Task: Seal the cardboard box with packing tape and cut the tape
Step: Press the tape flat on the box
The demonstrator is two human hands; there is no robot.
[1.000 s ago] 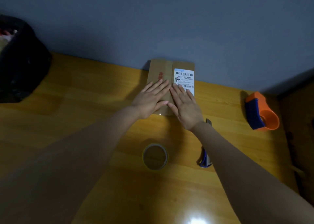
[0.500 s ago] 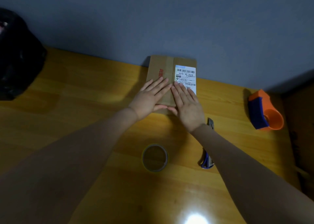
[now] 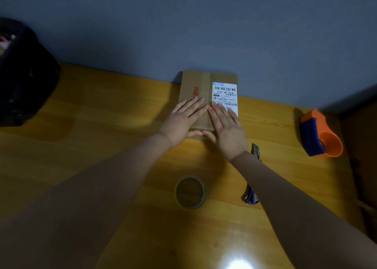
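Note:
A flat cardboard box (image 3: pixel 194 85) with a white shipping label (image 3: pixel 225 94) lies at the far edge of the wooden table, against the wall. A strip of tape runs down its middle seam. My left hand (image 3: pixel 183 121) lies flat on the box's near left part, fingers together and stretched out. My right hand (image 3: pixel 228 129) lies flat on the near right part, covering the label's lower edge. Both thumbs meet at the box's near edge. A roll of packing tape (image 3: pixel 190 192) lies flat on the table nearer to me. A blue-handled cutter (image 3: pixel 253 195) lies partly under my right forearm.
An orange and blue tape dispenser (image 3: pixel 318 138) stands at the right, near the table's edge. A black bag (image 3: pixel 22 74) sits at the far left corner. The grey wall (image 3: pixel 204 23) rises right behind the box. Lamp glare marks the wooden table (image 3: pixel 102 125) close to me.
Both hands have slid slightly toward me along the box top, still pressed flat. The view shifted a little; the tape roll and cutter have not moved.

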